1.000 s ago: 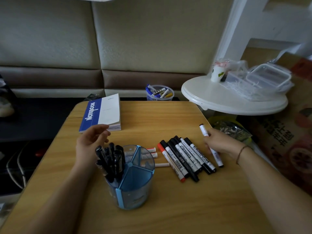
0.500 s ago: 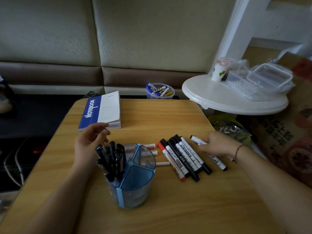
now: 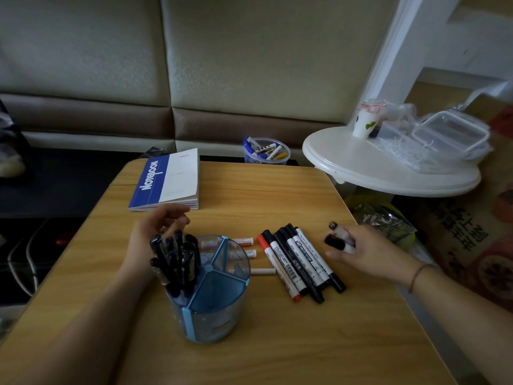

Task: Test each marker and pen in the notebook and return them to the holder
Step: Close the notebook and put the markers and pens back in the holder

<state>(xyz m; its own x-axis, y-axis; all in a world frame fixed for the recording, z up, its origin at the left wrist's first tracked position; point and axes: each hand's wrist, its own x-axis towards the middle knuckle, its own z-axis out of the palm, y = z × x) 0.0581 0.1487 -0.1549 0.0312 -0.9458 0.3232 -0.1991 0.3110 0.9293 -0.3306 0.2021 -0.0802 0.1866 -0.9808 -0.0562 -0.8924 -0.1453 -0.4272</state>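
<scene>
A blue divided holder (image 3: 213,295) stands near the front of the wooden table (image 3: 277,343), with several black pens (image 3: 175,259) in its left compartment. Several markers (image 3: 299,262) lie in a row to its right, and a few white ones (image 3: 244,241) lie behind it. A closed blue and white notebook (image 3: 169,180) rests at the far left. My right hand (image 3: 366,251) grips two black-capped white markers (image 3: 337,237), right of the row. My left hand (image 3: 158,232) hovers with loosely curled fingers between the notebook and the holder, holding nothing.
A clear tub of markers (image 3: 266,151) sits behind the table's far edge. A round white side table (image 3: 388,168) at the right carries a paper cup (image 3: 363,123) and plastic boxes (image 3: 449,134). A padded bench back runs behind.
My right hand has gathered a second marker from the row and now holds two with their caps pointing left. The left hand has barely moved.
</scene>
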